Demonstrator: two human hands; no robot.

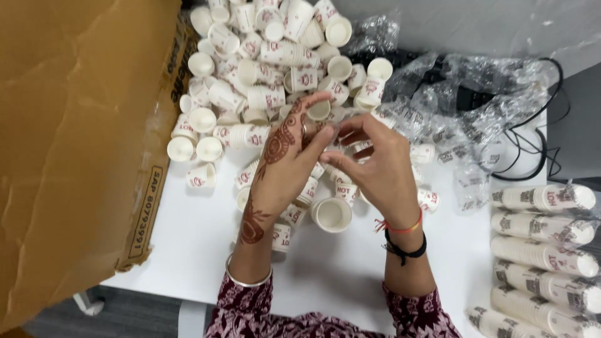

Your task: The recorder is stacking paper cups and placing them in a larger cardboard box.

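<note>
While our left hand (282,163) and right hand (375,169) pinched small paper cups (341,147) together, loose cups (263,69) lay heaped beyond them; bagged stacks (544,250) lay to the right.

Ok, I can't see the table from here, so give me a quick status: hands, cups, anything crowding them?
Left hand and right hand together, pinching small paper cups between fingertips. Loose cup pile behind. Cardboard box left, wrapped cup sleeves right, crumpled plastic wrap beyond.

Carton: large brown corrugated cardboard box (75,144), filling the frame's left side.
Carton label: dark printed strip (145,213) along its lower right edge.
Wrapped stacks: clear plastic sleeves of white paper cups (543,250), lower right.
Loose wrap: crumpled transparent plastic bag (463,106), upper right.
</note>
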